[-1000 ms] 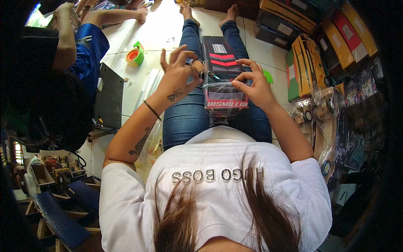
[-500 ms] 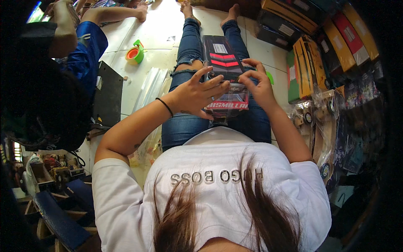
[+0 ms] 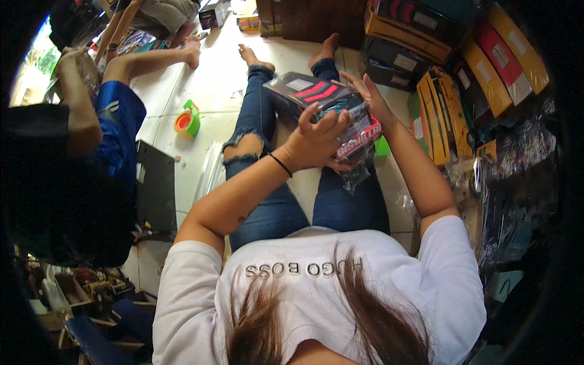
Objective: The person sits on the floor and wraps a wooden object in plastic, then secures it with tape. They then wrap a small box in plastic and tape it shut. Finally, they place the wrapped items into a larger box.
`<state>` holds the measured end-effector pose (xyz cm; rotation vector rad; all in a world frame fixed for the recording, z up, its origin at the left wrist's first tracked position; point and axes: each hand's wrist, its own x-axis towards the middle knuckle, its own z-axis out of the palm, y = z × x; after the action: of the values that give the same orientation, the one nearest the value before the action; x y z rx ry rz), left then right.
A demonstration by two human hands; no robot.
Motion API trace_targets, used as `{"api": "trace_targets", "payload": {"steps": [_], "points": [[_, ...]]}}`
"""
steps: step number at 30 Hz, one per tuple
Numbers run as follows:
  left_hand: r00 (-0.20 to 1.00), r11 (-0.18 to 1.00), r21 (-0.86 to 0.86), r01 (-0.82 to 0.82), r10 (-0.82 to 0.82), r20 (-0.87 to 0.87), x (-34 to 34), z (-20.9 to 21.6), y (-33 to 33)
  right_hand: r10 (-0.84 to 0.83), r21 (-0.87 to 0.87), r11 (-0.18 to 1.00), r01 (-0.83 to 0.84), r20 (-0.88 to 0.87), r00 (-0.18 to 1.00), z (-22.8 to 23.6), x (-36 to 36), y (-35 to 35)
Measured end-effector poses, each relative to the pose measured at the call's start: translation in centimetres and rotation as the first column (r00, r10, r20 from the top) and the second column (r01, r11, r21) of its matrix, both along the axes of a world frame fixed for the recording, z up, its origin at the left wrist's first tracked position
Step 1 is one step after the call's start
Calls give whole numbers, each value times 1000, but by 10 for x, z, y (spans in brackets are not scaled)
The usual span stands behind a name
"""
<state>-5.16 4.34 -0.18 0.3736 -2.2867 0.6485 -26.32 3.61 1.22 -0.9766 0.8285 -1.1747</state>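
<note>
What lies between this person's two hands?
In the head view, a plastic-wrapped black box with red stripes lies between left hand and right hand.

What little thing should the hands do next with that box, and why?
Maybe the left hand should tuck in the loose clear plastic: it dangles at the near end of the black-and-red box, near that hand, while the right hand is at the box's right side.
</note>
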Motion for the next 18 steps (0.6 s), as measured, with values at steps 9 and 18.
{"api": "trace_targets", "payload": {"steps": [9, 18], "points": [[998, 996, -70, -60, 61, 22, -30, -1, -22, 65, -63, 902, 426, -958, -280, -95, -78, 46], [997, 992, -103, -79, 80, 9, -30, -3, -20, 37, -1, 895, 446, -997, -75, -122, -88, 49]]}}
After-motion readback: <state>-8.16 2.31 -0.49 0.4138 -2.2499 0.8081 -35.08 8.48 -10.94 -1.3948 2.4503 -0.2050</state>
